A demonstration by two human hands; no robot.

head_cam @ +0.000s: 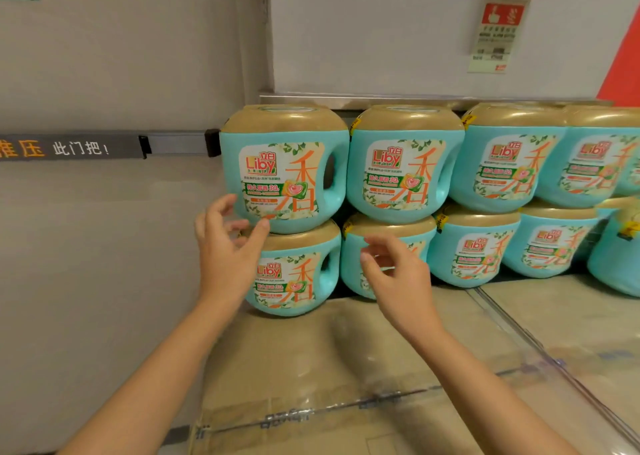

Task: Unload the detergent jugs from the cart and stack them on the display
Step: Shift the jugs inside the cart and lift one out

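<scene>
- Two bare forearms reach up from the bottom edge toward the stack, well below the corner jug, which stands at the upper left end of the stack.
- The display is a beige surface below the corner jug. A clear plastic sheet with taped seams lies over it.
- The left hand is at the corner jug's lower left edge. Its fingers are loosely curled and spread, and they grip nothing. The thumb tip lies at the jug's bottom rim; whether it touches cannot be told.
- The right hand is below and right of the corner jug, apart from the left hand. Its fingers are loosely bent and hold nothing.
- The corner jug is teal with a gold cap, upright, its label facing out and its handle on the right.
- It sits on a second jug of the same kind, directly beneath it on the display.
- Just right of the corner jug stands a neighbour jug, touching it. The jug below that one is partly hidden by the right hand.
- Further right of the corner jug the two rows run on with more jugs, blurred toward the edge.
- Behind the corner jug's cap runs a metal ledge along a pale wall.
- Left of the corner jug, a door bar crosses a grey door.
- High to the right of the corner jug hangs a red and white sign.
</scene>
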